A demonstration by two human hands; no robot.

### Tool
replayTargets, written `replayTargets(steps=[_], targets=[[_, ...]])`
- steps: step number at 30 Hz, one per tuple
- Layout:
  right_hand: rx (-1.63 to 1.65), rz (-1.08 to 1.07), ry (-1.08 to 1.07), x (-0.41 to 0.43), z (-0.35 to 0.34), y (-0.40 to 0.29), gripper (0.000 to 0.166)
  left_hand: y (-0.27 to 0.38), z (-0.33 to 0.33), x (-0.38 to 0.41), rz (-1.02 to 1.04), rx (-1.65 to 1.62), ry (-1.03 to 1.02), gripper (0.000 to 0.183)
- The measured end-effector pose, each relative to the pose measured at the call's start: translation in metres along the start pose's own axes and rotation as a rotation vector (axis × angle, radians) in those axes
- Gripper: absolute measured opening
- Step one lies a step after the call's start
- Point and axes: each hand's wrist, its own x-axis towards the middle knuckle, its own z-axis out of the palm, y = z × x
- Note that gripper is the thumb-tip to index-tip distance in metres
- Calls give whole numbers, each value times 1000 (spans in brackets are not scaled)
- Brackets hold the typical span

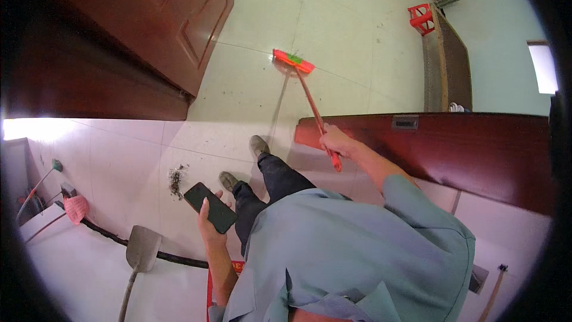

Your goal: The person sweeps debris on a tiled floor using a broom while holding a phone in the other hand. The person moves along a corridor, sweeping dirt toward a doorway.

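My right hand (336, 142) grips the upper part of a red broom handle (311, 100). The handle slants away to a red and green broom head (293, 61), which is at the pale tiled floor beyond my feet. In my left hand (210, 220) lies a black smartphone (211, 208), its dark screen turned up and my thumb along its edge. A small heap of dark sweepings (175, 182) is on the floor to the left of my shoes (243, 156). Some dark specks are scattered over the tiles nearer the broom.
A brown panelled door (178, 18) stands at the upper left, a reddish-brown door (424, 156) at the right. A shovel (143, 248) leans by the left wall, near a pink mesh basket (76, 209). A red plastic stool (421, 19) and a wooden board (453, 62) are at the far right.
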Motion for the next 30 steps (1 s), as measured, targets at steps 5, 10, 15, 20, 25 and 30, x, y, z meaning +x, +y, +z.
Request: replayTargets(steps=[5, 10, 15, 20, 25, 30], targets=[[-21, 25, -129, -96, 57, 29, 36, 18, -27, 10, 4, 62, -83, 47], [125, 3, -297, -180, 85, 30, 52, 35, -60, 11, 18, 117, -120, 46], [604, 103, -360, -231, 71, 16, 58, 51, -66, 13, 4, 163, -155, 45], [674, 95, -161, -236, 68, 14, 40, 50, -63, 12, -31, 182, -169, 44], [638, -52, 66, -174, 41, 19, 6, 50, -50, 14, -46, 228, -179, 43], [695, -47, 224, -76, 2, 23, 12, 44, -42, 8, -29, 211, -189, 43]])
